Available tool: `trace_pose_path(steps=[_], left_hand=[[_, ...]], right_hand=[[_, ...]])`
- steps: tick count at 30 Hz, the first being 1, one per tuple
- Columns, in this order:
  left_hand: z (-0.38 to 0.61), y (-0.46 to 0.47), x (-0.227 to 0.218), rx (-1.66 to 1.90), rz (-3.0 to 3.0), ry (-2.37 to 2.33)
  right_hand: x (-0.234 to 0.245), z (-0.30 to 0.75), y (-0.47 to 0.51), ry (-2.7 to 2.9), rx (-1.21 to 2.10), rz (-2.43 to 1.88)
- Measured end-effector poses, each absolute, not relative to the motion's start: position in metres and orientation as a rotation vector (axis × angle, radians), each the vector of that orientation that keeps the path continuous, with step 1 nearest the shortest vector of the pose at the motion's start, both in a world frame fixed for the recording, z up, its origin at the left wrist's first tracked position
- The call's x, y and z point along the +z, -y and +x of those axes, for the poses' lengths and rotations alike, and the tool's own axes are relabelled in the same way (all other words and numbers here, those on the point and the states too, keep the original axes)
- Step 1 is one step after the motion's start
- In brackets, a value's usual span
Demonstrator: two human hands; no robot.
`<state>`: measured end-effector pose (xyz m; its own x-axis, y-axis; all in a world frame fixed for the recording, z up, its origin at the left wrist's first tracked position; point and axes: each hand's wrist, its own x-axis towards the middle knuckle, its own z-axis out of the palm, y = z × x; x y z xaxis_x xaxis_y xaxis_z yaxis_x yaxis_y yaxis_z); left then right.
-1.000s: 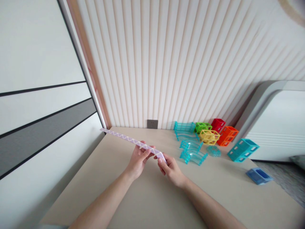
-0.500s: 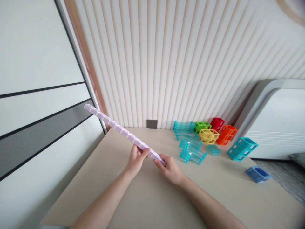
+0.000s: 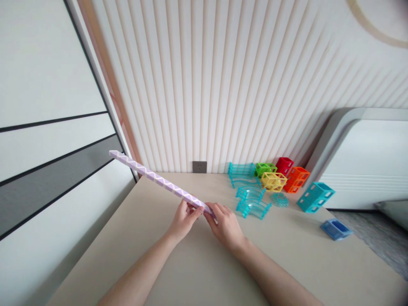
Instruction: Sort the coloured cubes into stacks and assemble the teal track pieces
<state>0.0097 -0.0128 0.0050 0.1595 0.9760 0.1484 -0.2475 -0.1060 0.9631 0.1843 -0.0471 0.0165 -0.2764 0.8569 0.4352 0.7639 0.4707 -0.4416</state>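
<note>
A long lilac stick (image 3: 159, 180), made up of segments with pale zigzag lines, slants across the view from upper left down to my hands above the table (image 3: 143, 250). My left hand (image 3: 185, 221) grips it near its lower end, thumb on top and fingers beneath. Right beside it, my right hand (image 3: 225, 223) is closed round the lower tip, which its fingers partly cover. The stick's far end points at the cabinet on the left, free of any support.
At the back right stand clear teal track pieces (image 3: 253, 208), a green block (image 3: 265, 169), a yellow block (image 3: 274, 181), a red block (image 3: 284, 165), an orange block (image 3: 296, 179) and a teal block (image 3: 316, 197). A blue block (image 3: 336, 229) lies near the right edge. A wall socket (image 3: 199, 167) sits behind.
The stick's far end has dropped and its face has rolled. My right hand has turned further over the lower tip, closer to my left hand. The view has shifted slightly right.
</note>
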Motion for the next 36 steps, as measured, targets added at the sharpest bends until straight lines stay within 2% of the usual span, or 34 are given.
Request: trace_pose_path(steps=[4, 12, 14, 21, 27, 32, 36], left_hand=[[0.012, 0.016, 0.008, 1.304, 1.203, -0.840], [-0.016, -0.004, 0.026, 1.821, 0.647, -0.671], [-0.023, -0.006, 0.029, 1.847, 0.554, -0.662], [-0.019, 0.020, 0.028, 1.656, 0.604, -0.735], [-0.013, 0.058, 0.021, 1.500, 0.704, -0.835], [-0.009, 0.076, 0.000, 1.003, 1.227, -1.038], [0.006, 0.081, -0.012, 0.638, 1.800, -1.010]], right_hand=[[0.016, 0.187, 0.043, 2.049, 0.170, -1.393], [0.041, 0.232, 0.062, 2.093, 0.213, -1.380], [0.043, 0.252, 0.081, 2.110, 0.270, -1.387], [0.032, 0.320, 0.160, 2.060, 0.295, -1.622], [0.039, 0.378, 0.198, 2.122, 0.047, -1.623], [0.037, 0.429, 0.213, 2.065, -0.188, -1.685], [0.026, 0.469, 0.219, 2.063, -0.218, -1.770]])
